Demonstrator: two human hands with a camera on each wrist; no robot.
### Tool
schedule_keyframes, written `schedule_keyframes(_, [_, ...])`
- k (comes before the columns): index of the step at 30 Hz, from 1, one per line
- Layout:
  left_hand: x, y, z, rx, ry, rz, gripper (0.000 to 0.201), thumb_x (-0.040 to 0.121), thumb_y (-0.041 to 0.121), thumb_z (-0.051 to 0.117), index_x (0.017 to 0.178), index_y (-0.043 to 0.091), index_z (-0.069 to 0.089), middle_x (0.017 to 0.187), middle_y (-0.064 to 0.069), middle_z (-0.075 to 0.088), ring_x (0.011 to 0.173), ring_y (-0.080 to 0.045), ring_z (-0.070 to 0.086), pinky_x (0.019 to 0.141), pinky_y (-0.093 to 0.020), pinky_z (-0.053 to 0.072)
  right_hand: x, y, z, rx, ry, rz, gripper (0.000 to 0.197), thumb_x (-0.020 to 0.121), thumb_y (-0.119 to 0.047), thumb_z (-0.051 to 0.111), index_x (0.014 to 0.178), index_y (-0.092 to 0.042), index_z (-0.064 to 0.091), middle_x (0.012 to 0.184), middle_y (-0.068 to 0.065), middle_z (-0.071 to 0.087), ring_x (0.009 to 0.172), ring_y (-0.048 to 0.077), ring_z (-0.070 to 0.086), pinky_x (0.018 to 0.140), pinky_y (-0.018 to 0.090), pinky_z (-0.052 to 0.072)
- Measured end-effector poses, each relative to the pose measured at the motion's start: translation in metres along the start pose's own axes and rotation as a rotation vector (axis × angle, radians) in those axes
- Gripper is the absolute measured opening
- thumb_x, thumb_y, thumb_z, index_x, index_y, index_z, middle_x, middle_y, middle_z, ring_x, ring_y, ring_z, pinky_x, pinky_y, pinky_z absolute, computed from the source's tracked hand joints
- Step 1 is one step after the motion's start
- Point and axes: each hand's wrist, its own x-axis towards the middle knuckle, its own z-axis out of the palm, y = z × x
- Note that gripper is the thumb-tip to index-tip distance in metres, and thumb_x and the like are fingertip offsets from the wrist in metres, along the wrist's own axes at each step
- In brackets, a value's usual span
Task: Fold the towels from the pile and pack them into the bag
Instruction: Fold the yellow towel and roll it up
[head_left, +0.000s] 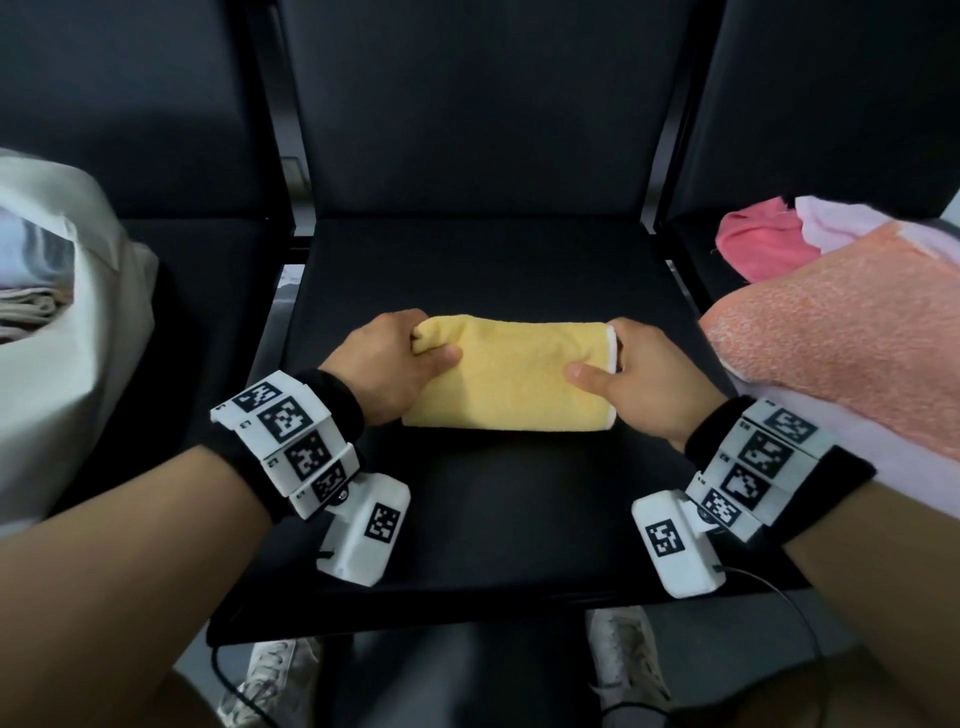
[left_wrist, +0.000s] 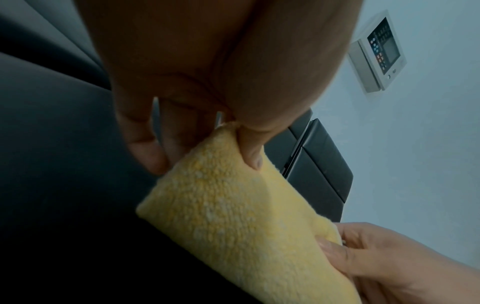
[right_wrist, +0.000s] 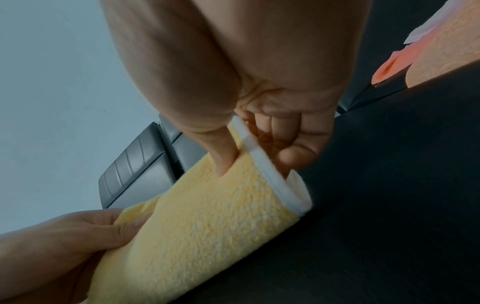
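Note:
A folded yellow towel (head_left: 511, 375) with a white edge lies on the middle black seat (head_left: 483, 270). My left hand (head_left: 410, 353) pinches its left end, thumb on top and fingers curled beneath. My right hand (head_left: 618, 364) pinches the right, white-edged end the same way. The left wrist view shows the yellow towel (left_wrist: 233, 216) gripped by my left hand (left_wrist: 207, 144), thumb pressed into the pile. In the right wrist view, my right hand (right_wrist: 249, 148) holds the yellow towel (right_wrist: 207, 222) at its white hem. The white bag (head_left: 67, 332) stands open on the left seat.
A pile of towels sits on the right seat: an orange one (head_left: 841, 332) on top, a pink one (head_left: 763, 244) and a pale one (head_left: 852, 218) behind. Folded cloth (head_left: 31, 312) shows inside the bag. Black seat backs rise behind. My shoes (head_left: 270, 680) are below the seat's front edge.

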Motion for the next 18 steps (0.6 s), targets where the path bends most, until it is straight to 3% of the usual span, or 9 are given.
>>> schedule_keyframes(4, [0.0022,-0.0002,0.0007,0.01,0.003,-0.039,0.016,0.098,0.046,0.061,0.095,0.03,0.058,0.098,0.004,0.064,0.093,-0.017,0.062,0.074,-0.033,0.046,-0.0014,-0.0027,0.0014,-0.024,0.012,0.04,0.029,0.093,-0.035,0.068,0.107,-0.011,0.062,0.101,0.004,0.069,0.092,0.018,0.067,0.086,0.043,0.057])
schedule_keyframes(7, [0.004,-0.0009,0.0009,0.043,0.021,-0.081,0.029,0.096,0.051,0.062,0.111,0.026,0.06,0.104,0.003,0.064,0.098,-0.019,0.062,0.077,-0.034,0.048,-0.0001,-0.0046,0.0023,-0.048,0.032,0.093,0.031,0.095,-0.037,0.064,0.101,-0.007,0.062,0.096,0.012,0.069,0.087,0.026,0.069,0.08,0.048,0.059])
schedule_keyframes(13, [0.0046,-0.0002,0.0024,0.097,0.055,-0.128,0.041,0.095,0.048,0.064,0.128,0.025,0.054,0.116,0.004,0.057,0.104,-0.019,0.057,0.082,-0.034,0.048,-0.0005,-0.0069,0.0041,-0.091,0.016,0.138,0.022,0.092,-0.029,0.066,0.102,-0.009,0.061,0.094,0.011,0.068,0.082,0.027,0.071,0.074,0.049,0.062])
schedule_keyframes(18, [0.005,-0.0022,0.0055,0.2,0.054,-0.138,0.044,0.093,0.051,0.064,0.128,0.027,0.053,0.122,-0.002,0.06,0.107,-0.024,0.06,0.088,-0.041,0.053,-0.0002,-0.0052,0.0083,-0.162,0.058,0.109,0.027,0.089,-0.03,0.067,0.106,-0.014,0.054,0.092,0.002,0.062,0.085,0.018,0.063,0.062,0.032,0.049])
